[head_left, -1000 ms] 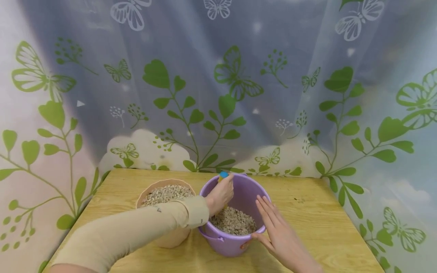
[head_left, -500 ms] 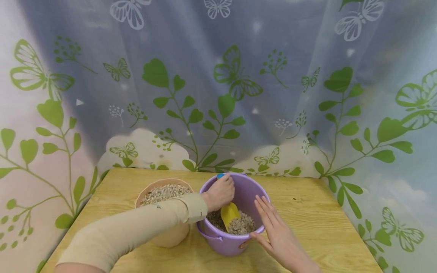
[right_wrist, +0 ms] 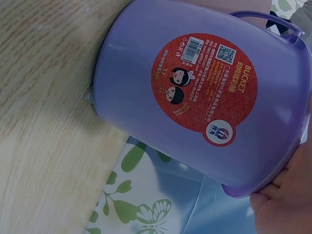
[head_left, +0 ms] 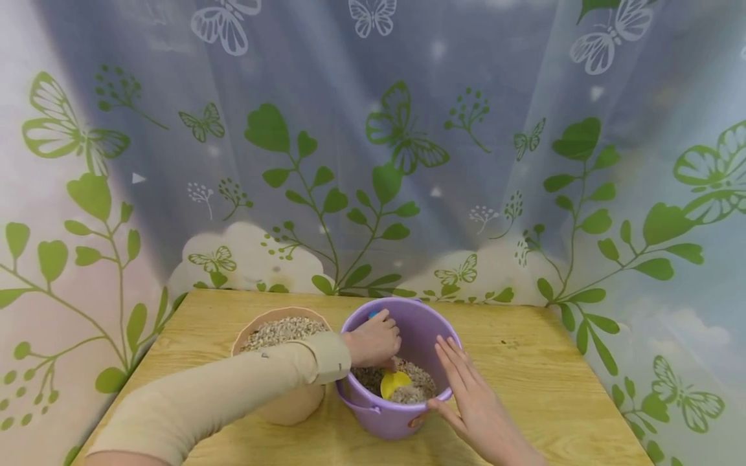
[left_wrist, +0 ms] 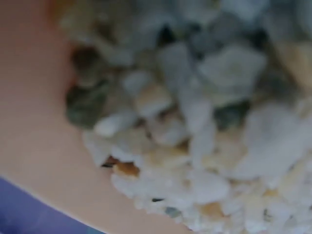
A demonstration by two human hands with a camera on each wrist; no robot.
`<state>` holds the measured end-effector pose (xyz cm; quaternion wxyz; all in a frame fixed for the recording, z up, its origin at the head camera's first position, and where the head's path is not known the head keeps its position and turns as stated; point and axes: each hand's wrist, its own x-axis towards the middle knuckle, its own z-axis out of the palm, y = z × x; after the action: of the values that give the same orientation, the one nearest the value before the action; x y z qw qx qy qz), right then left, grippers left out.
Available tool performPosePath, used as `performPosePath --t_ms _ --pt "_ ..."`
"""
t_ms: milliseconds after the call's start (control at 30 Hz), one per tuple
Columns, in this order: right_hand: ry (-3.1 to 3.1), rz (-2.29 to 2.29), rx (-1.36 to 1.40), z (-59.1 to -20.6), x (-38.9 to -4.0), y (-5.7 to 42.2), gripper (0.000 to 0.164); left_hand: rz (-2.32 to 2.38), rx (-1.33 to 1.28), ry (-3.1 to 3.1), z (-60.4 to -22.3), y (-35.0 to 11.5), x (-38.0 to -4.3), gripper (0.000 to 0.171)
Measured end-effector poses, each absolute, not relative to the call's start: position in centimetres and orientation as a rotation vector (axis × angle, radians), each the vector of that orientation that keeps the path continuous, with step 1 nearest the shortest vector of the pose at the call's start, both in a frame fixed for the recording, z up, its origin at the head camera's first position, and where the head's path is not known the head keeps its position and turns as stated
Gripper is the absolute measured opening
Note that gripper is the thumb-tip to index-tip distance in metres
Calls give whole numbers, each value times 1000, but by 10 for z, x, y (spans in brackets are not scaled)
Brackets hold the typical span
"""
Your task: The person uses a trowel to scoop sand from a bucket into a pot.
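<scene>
Right hand (head_left: 480, 409): fingers straight against the purple bucket (head_left: 387, 424).
Bucket: between my hands.
Peach tub (head_left: 294, 411): holds gravel (head_left: 285, 330), under my left forearm (head_left: 227, 395).
Left hand (head_left: 375, 340): gripping the yellow scoop (head_left: 394, 383).
Scoop: just below my left hand, blade in bucket gravel (head_left: 421, 374); digging, I judge, and the next move calls for a level lift.

Left hand (head_left: 375, 342) down inside a round purple plastic bucket (head_left: 387, 424), gripping a blue-tipped yellow scoop (head_left: 394, 384), blade in grey-brown gravel (head_left: 421, 373). Right hand (head_left: 479, 409) against the bucket's right rim. Round peach pot (head_left: 289, 411) of pale gravel (head_left: 285, 329) just left, partly behind beige fabric sleeve (head_left: 233, 391). Light wood table (head_left: 524, 369); butterfly-print curtain (head_left: 431, 58) behind.
</scene>
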<state>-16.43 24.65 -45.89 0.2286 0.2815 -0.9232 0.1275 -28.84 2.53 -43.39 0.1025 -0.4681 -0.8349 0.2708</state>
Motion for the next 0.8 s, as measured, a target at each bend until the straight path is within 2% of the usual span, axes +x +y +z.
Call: performPosePath --t_ms 500,800 --pt "-2523 351 751 -460 -158 237 80 522 -1343 -2709 -399 15 -284 51" --pt "-2550 387 741 -460 -156 240 82 164 -1167 -2843 -388 -1 -278 44"
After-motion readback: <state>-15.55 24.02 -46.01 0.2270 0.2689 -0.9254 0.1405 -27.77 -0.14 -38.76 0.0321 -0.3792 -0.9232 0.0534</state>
